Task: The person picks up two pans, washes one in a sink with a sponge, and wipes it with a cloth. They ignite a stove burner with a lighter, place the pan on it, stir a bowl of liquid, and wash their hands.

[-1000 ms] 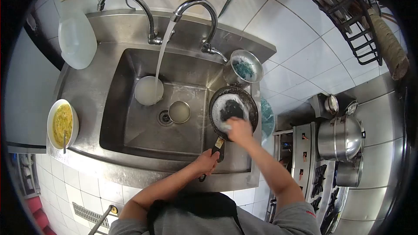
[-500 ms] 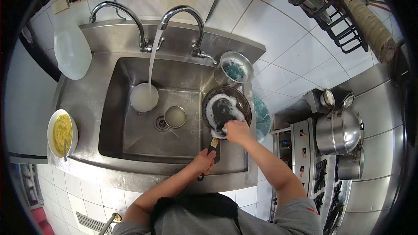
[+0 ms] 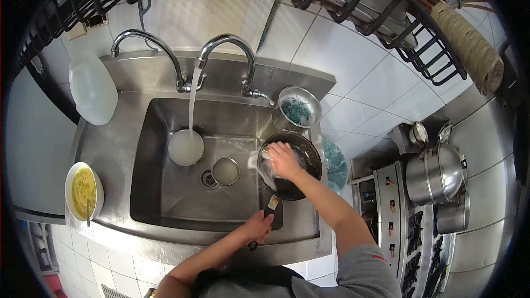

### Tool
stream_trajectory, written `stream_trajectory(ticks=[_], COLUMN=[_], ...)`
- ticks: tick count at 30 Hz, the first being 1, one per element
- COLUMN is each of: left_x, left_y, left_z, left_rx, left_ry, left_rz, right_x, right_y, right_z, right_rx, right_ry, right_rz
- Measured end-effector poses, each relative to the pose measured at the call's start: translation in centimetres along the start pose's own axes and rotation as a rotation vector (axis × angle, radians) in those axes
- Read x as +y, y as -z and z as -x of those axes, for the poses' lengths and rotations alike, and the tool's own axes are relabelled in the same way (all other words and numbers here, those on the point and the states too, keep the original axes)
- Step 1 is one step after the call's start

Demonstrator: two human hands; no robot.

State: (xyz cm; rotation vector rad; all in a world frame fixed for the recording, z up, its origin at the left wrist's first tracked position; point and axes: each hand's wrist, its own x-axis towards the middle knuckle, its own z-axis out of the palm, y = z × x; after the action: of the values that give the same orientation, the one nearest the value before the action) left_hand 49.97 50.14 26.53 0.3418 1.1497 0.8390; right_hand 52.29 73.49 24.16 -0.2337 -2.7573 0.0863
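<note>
A dark frying pan [image 3: 312,160] rests tilted at the sink's right side, with white suds inside. My left hand [image 3: 258,227] is closed around its black handle [image 3: 271,206]. Inside the pan, my right hand [image 3: 283,160] presses on the soapy surface near the left rim, fingers curled. Whatever lies under those fingers is hidden by the hand and foam. Just beyond the pan stands a metal pot [image 3: 283,115] holding a blue-green scouring pad [image 3: 296,110] in suds.
Water runs from the right faucet [image 3: 226,38] into a bowl of cloudy water [image 3: 186,148] in the sink [image 3: 171,204]. A small metal cup [image 3: 226,171] stands near the drain. A bowl of yellow food [image 3: 84,190] sits left. A black wire rack [image 3: 381,19] hangs overhead.
My right hand has moved up and left within the pan, from near the handle to the left rim. The view has tilted upward, showing more rack. My left hand still grips the handle.
</note>
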Motion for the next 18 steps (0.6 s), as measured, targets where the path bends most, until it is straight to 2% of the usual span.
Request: stream_trajectory(ticks=[1, 4, 5, 7, 9, 11, 14, 17, 18], left_x=[0.2, 0.3, -0.1, 0.0, 0.3, 0.3, -0.1, -0.4, -0.3], left_y=[0.0, 0.0, -0.2, -0.3, -0.3, 0.2, 0.4, 0.3, 0.2], left_z=[0.1, 0.3, 0.0, -0.3, 0.1, 0.3, -0.1, 0.2, 0.2], left_rx=[0.005, 0.038, 0.055, 0.063, 0.038, 0.019, 0.02, 0.01, 0.002], left_ry=[-0.021, -0.043, -0.032, -0.026, -0.027, -0.037, -0.048, -0.035, -0.038], left_rz=[-0.025, -0.059, -0.036, -0.014, -0.01, 0.004, 0.049, 0.133, 0.149], right_x=[0.8, 0.7, 0.1, -1.3, 1.0, 3.1, 2.5, -1.6, -3.7], right_y=[0.7, 0.4, -0.7, -0.4, 0.6, 2.4, 5.2, 6.9, 7.9], right_z=[-0.1, -0.2, 0.3, 0.5, 0.3, 0.9, 3.4, 5.5, 4.8], right_rx=[-0.061, 0.125, 0.086, 0.081, 0.02, -0.126, -0.375, -0.799, -0.872], right_ry=[0.006, -0.225, -0.236, -0.088, -0.097, -0.15, -0.304, -0.436, -0.497], right_rz=[0.059, 0.099, 0.036, -0.157, 0.073, 0.285, 0.48, 0.489, 0.369])
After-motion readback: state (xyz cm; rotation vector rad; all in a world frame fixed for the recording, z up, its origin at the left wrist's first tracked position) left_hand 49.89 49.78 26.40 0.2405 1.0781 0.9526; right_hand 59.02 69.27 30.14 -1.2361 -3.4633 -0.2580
